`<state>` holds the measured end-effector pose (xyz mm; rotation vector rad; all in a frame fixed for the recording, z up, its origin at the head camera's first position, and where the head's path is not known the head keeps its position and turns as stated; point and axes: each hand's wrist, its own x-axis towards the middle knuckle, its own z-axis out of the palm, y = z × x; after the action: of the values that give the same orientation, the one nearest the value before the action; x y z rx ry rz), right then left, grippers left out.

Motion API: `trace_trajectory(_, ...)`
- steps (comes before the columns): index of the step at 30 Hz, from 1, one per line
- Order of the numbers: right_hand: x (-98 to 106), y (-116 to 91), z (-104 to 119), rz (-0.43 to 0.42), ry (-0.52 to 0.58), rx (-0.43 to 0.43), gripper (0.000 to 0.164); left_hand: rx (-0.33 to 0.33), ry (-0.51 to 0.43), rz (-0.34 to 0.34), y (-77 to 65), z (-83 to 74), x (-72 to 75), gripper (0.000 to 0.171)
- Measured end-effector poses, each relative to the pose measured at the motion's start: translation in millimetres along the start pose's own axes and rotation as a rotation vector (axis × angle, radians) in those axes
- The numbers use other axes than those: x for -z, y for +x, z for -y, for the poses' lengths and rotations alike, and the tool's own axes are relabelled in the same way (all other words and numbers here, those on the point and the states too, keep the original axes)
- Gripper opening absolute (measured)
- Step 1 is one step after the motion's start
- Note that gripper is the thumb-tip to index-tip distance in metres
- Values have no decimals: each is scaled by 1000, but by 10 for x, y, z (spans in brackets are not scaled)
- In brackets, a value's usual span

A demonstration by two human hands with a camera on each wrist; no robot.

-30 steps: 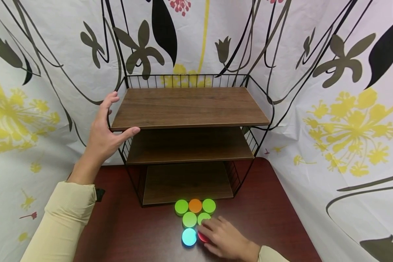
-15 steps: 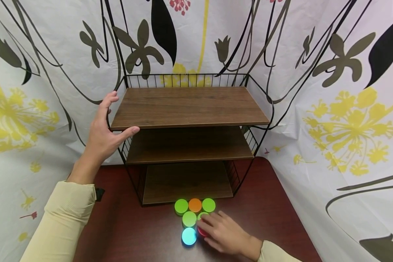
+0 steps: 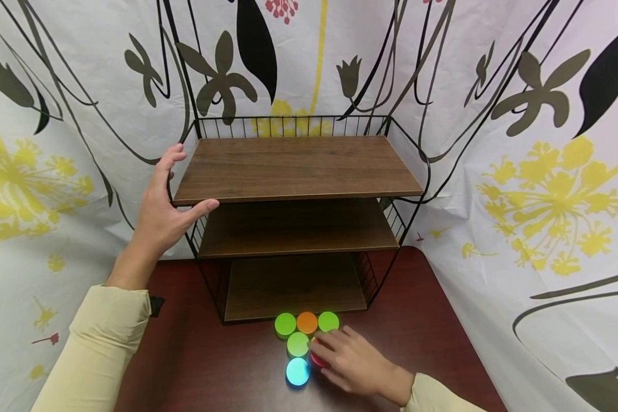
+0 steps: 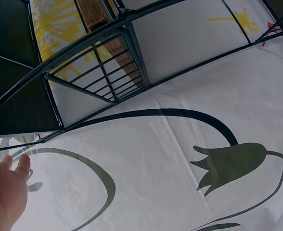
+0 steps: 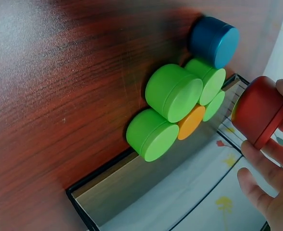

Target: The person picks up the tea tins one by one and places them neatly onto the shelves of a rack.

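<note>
Nearest is the blue jar (image 3: 297, 373), standing on the tabletop (image 3: 417, 326), with the right hand (image 3: 354, 364) just to the right of it. That hand holds the red jar (image 5: 259, 113), its thumb on one side and its fingers (image 5: 271, 166) curled on the other, parted only by the jar's width; the lowest finger seen in the right wrist view stands off it. The red jar is raised clear of the tabletop, apart from the other jars. Just beyond the blue jar are two green jars side by side, the left one (image 3: 297, 344) in plain sight, the right one (image 5: 174, 94) hidden from the head view by the hand. Farther on, an orange jar (image 3: 306, 324) stands between two more green jars (image 3: 285, 325) (image 3: 328, 322), just before the rack (image 3: 298, 169), which has three wooden shelves in a black wire frame. The left hand (image 3: 163, 210) is at the top shelf's left front corner, thumb and fingers spread wide, the thumb along the front edge; how firmly it touches I cannot tell. Behind hangs a white flowered cloth (image 3: 453, 189).
</note>
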<state>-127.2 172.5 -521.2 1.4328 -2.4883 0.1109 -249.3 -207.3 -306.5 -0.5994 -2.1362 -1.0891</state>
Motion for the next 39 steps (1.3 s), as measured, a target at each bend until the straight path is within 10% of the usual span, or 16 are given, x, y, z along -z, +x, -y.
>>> trace_trajectory(39, 706, 85, -300, -180, -56, 40, 47, 13, 9, 7, -3, -3, 16, 86)
